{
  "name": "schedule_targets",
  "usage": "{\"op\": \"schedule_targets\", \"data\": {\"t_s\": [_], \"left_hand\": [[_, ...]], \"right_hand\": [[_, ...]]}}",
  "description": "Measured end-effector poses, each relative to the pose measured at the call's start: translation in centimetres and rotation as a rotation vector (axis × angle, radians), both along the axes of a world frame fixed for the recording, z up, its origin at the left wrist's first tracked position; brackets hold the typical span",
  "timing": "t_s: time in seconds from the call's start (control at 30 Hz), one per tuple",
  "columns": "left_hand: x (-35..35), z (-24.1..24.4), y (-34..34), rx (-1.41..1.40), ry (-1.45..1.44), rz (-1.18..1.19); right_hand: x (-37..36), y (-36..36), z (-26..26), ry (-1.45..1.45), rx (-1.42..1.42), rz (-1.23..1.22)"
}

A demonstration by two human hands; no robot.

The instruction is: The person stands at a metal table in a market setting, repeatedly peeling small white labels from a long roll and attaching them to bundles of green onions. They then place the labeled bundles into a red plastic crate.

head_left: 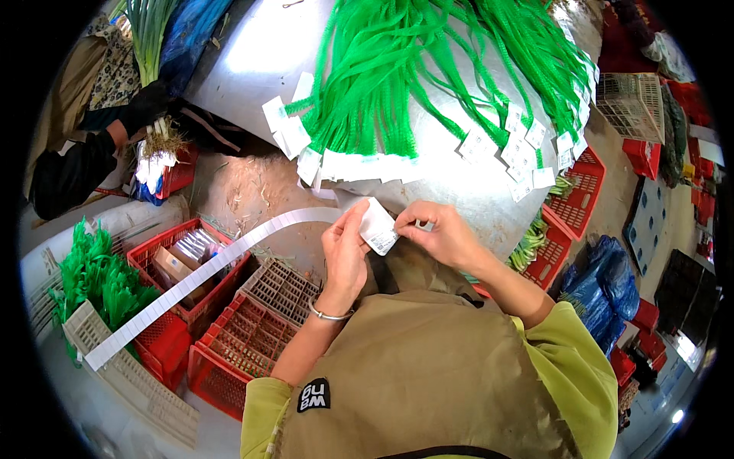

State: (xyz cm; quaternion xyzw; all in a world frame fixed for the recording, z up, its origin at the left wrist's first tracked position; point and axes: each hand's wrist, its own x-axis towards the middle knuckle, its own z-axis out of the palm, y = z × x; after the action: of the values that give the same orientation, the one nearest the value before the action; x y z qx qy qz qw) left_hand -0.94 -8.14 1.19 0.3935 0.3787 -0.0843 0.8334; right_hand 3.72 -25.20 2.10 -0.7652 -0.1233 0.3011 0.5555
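Between my hands, close to the metal table's (459, 198) near edge, is a white printed label (378, 226). My left hand (346, 246) grips its left side between thumb and fingers. At its right edge, my right hand (436, 232) has thumb and forefinger pinched together; whether they hold the label or only touch it cannot be told. A long strip of white labels (221, 261) runs from beside my left hand down to the lower left. Green mesh net sleeves (373, 86) lie across the table, with white labels (479, 146) at their near ends.
At the left, a person's dark-gloved hand (146, 106) holds leeks (150, 51). Red and grey crates (246, 338) stand at the lower left, near more green netting (100, 275). Red crates with green vegetables (530, 246) stand right of the table, near blue plastic (602, 287).
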Motion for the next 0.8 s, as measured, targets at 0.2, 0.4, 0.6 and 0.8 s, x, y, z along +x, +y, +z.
{"op": "schedule_targets", "data": {"t_s": [0.2,0.4,0.6,0.8], "left_hand": [[0.4,-1.3,0.7,-0.002,0.105,-0.001],[0.2,-1.4,-0.1,0.130,-0.023,-0.089],[-0.4,-1.0,0.4,0.378,-0.205,-0.180],[-1.0,0.0,1.6,0.019,-0.161,-0.056]], "right_hand": [[1.2,-1.2,1.1,0.088,0.074,-0.186],[5.7,-2.4,-4.3,-0.018,-0.323,-0.249],[7.2,-5.7,-1.6,-0.241,-0.163,-0.314],[8.0,-5.4,4.9,-0.843,-0.691,-0.286]]}}
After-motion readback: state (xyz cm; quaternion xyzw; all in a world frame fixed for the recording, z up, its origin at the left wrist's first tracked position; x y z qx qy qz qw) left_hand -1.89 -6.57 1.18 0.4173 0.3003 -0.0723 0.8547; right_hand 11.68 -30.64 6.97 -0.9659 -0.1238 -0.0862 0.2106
